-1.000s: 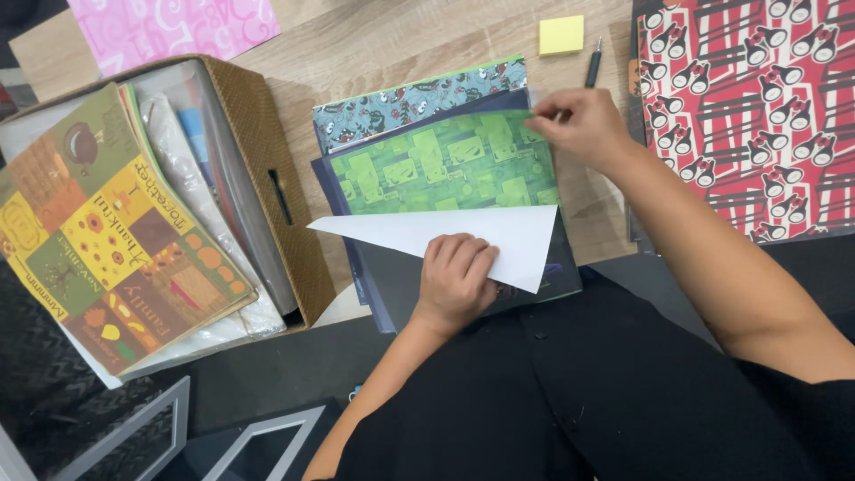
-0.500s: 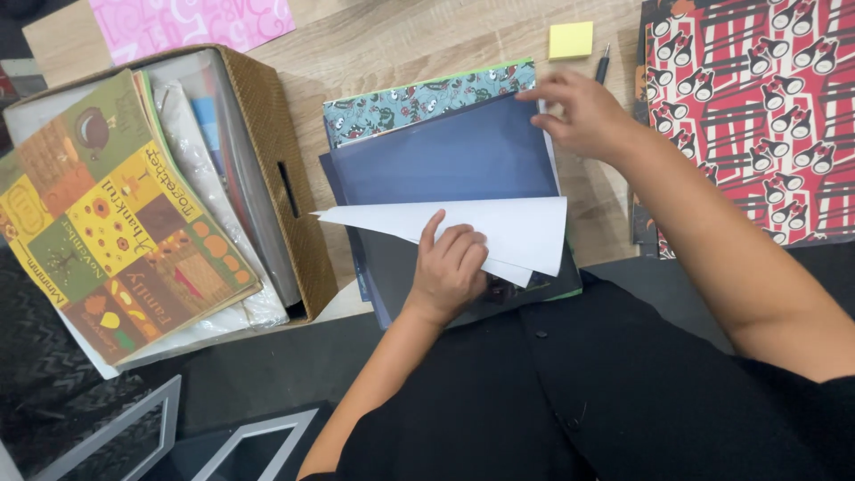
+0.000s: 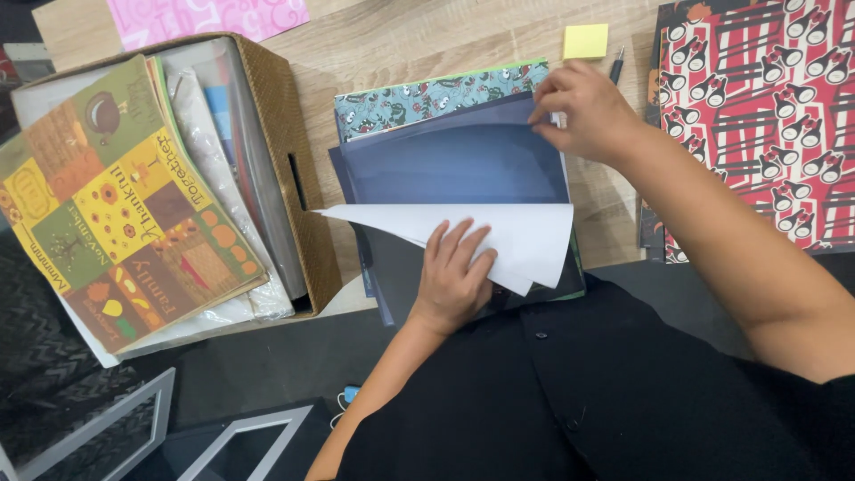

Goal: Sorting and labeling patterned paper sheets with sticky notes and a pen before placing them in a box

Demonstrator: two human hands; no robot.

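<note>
Step in hand, as judged: leafing through a stack of paper sheets at the near edge of the wooden table (image 3: 419, 36), with the dark navy sheet (image 3: 454, 165) now on top.

Left hand (image 3: 452, 272): palm down, fingers spread and flat on the folded-back white sheets (image 3: 525, 236), pinning them against the near part of the stack. Not clamped; it presses. Forearm comes up from the lower middle of the view.

Right hand (image 3: 583, 111): at the far right corner of the stack, fingertips curled onto the navy sheet's edge, apparently pinching that corner between thumb and fingers; the exact grip is hidden under the knuckles. Arm reaches in from the right, elbow out of view.

Hands are well apart, one at each end of the stack.

A teal patterned sheet (image 3: 427, 98) shows beyond the navy one. To the left stands a woven box (image 3: 294, 151) holding a patchwork-print paper pad (image 3: 116, 205). Yellow sticky notes (image 3: 585, 41) lie near the far edge; a red and black patterned sheet (image 3: 766, 116) sits at the right.

Next move, judged: it calls for lifting the pinched corner cleanly, one sheet only, while the left hand keeps the turned sheets down.
</note>
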